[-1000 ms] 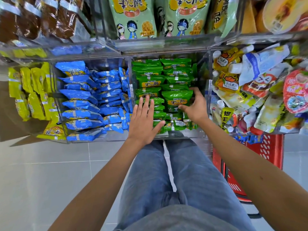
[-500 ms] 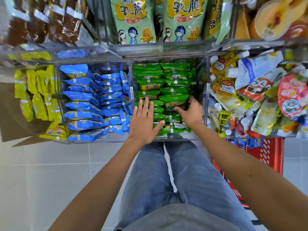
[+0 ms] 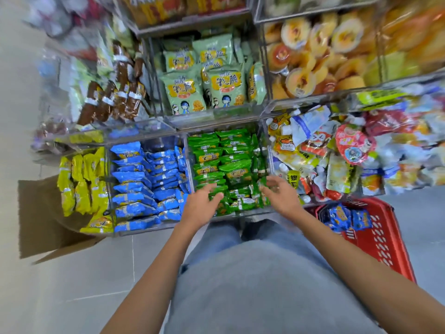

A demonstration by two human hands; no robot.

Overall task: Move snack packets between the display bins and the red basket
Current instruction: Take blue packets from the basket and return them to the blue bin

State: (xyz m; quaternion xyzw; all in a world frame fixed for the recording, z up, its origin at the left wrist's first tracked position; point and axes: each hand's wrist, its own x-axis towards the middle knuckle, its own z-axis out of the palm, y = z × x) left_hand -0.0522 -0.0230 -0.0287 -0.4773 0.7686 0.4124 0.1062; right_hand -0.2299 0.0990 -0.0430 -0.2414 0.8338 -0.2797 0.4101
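Seemingly you're midway: blue packets (image 3: pixel 343 215) lie in the red basket (image 3: pixel 385 247) at near right, while your left hand (image 3: pixel 201 208) and right hand (image 3: pixel 280 195) hover loosely spread, apparently empty, over the green packets (image 3: pixel 231 169) in the middle bin (image 3: pixel 243 214).

Reaching forward with both bare arms, from 7 and 4 o'clock. Holding left hand (image 3: pixel 201 208) palm down, fingers straight toward 1 o'clock. Holding right hand (image 3: pixel 280 196) at its 3 o'clock, fingers loosely spread, blurred.
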